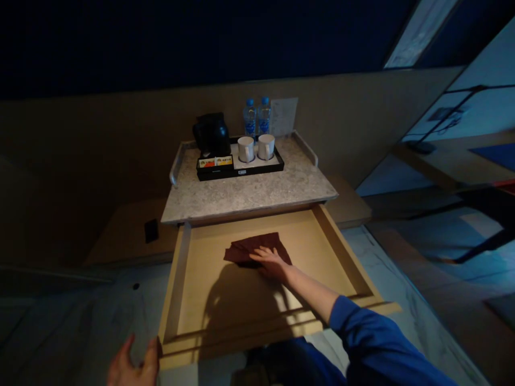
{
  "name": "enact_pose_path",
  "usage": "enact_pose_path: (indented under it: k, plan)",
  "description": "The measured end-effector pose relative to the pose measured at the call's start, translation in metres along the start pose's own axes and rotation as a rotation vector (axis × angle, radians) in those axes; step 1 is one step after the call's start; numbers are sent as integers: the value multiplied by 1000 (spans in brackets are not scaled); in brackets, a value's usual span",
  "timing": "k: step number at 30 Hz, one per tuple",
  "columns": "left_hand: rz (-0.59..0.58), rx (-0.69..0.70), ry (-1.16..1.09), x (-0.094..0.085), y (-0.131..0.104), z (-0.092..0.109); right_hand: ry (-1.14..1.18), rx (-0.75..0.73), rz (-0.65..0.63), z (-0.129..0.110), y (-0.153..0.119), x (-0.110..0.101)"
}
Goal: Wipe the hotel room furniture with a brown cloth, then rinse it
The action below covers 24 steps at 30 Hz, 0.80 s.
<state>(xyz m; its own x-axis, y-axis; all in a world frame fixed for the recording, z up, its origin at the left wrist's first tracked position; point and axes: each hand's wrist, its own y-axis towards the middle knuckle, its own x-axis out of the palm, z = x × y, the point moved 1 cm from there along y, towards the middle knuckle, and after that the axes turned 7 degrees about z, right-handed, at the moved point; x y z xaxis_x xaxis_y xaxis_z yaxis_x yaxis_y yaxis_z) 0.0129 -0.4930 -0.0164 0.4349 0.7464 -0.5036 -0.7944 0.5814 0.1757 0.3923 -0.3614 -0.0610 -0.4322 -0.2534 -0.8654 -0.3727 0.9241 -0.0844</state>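
Note:
A pulled-out wooden drawer fills the middle of the view. Inside it lies a dark red-brown cloth, folded and creased. My right hand presses down flat on the cloth's right part, fingers stretched out and covering some of it. At the drawer's front left corner is my left hand, cut off by the bottom edge of the view. Its fingers are apart, and the thumb side is at the corner, seemingly touching it.
Above the drawer, a stone-patterned top bears a black tray with two white mugs and sachets. Behind stand a black kettle, two water bottles and a card. A desk stands at right.

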Motion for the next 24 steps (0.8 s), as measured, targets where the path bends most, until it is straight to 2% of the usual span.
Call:
enact_pose_path:
  k: [2, 4, 6, 8, 10, 11, 14, 16, 18, 21, 22, 24]
  plan:
    - [-79, 401, 64, 12, 4, 29, 66, -4, 65, 3, -23, -14]
    - [-318, 666, 18, 48, -8, 63, 111, 56, 173, 12, -55, -28]
    - [-612, 866, 26, 101, -36, 94, 120, 136, 235, 22, -95, -39]
    - [-895, 1060, 163, 160, -73, 117, 62, 252, 257, 32, -139, -45]
    - [-1114, 1153, 412, 211, -106, 128, -46, 381, 281, 40, -184, -48]
    - [-1174, 1169, 511, 232, -118, 131, -97, 442, 301, 43, -204, -47]
    - [-1199, 1180, 634, 274, -134, 137, -150, 496, 349, 52, -248, -39]
    - [-1144, 1182, 676, 296, -138, 146, -135, 455, 409, 57, -261, -31]
    - [-1047, 1102, 738, 317, -148, 159, -119, 407, 501, 62, -265, -24]
    - [-919, 958, 805, 342, -190, 176, -59, 374, 573, 71, -265, -18]
    - [-914, 972, 803, 345, -210, 178, -29, 374, 568, 74, -265, -16]
    - [-977, 1095, 770, 342, -252, 175, 29, 381, 544, 78, -268, -13]
